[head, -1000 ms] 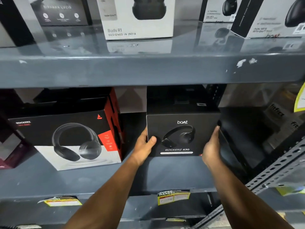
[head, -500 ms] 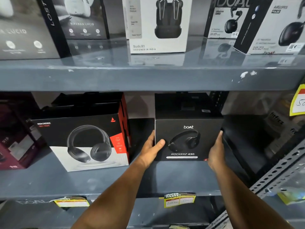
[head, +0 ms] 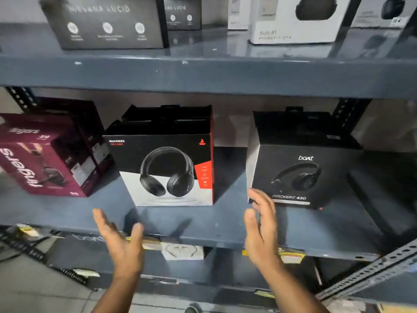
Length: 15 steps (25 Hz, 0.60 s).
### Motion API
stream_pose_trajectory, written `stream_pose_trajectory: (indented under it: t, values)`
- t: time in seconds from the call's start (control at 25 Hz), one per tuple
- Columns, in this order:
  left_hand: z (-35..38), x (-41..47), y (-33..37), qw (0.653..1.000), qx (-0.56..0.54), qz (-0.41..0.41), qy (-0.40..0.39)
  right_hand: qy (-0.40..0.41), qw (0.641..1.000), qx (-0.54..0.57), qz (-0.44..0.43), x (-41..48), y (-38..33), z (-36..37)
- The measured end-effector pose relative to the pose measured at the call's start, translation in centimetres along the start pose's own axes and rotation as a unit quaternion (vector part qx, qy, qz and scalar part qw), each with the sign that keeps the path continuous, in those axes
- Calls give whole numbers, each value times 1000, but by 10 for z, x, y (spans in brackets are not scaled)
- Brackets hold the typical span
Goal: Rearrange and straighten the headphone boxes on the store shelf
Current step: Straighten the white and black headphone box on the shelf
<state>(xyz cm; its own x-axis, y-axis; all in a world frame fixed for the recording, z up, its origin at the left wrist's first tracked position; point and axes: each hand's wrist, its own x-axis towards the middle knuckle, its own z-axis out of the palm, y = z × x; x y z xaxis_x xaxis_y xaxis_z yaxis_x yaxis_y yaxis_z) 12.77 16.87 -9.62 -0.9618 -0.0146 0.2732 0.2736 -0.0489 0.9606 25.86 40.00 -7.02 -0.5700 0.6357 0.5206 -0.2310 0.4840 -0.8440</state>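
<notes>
A black Rockerz 430 box stands upright on the grey middle shelf, to the right. Left of it stands a black, white and red Rockerz box, facing slightly left. A maroon Fingers box sits at the far left, turned at an angle. My left hand hovers open in front of the shelf edge, below the red-sided box. My right hand is open with fingers spread, just below the lower left corner of the Rockerz 430 box. Neither hand holds anything.
The upper shelf carries a black Nirvana Lucid box and a white Buds R1 box. Yellow price tags hang on the shelf edge. A perforated metal rail slants at the lower right. Flat dark boxes lie right of the Rockerz 430.
Both hands have let go of the Rockerz 430 box and pulled back and leftward, fingers opening. The view has swung left, bringing the maroon box into sight.
</notes>
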Motion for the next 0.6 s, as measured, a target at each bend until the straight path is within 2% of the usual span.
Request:
stream_pose_trajectory:
  t: [0.04,0.08,0.12,0.2,0.28,0.4,0.48,0.6]
  values:
    - [-12,28,-1,999,-9,-39,15,-34,998,4,47,4,-5,22]
    - [-20,53,-3,999,3,-38,-20,-55,992,28,106,11,-5,39]
    - [-25,75,-10,996,10,-13,-85,-61,985,52,152,20,-3,55]
    - [-26,115,-20,972,2,9,-233,-24,972,93,216,45,7,87]
    - [-14,142,-27,950,6,-16,-311,23,952,149,265,68,18,104]
    - [-7,171,-40,938,22,-70,-340,85,927,201,306,80,28,130]
    - [-4,184,-51,928,17,-100,-358,140,923,160,322,81,27,140]
    - [-1,198,-61,928,15,-105,-357,179,915,143,331,81,25,149]
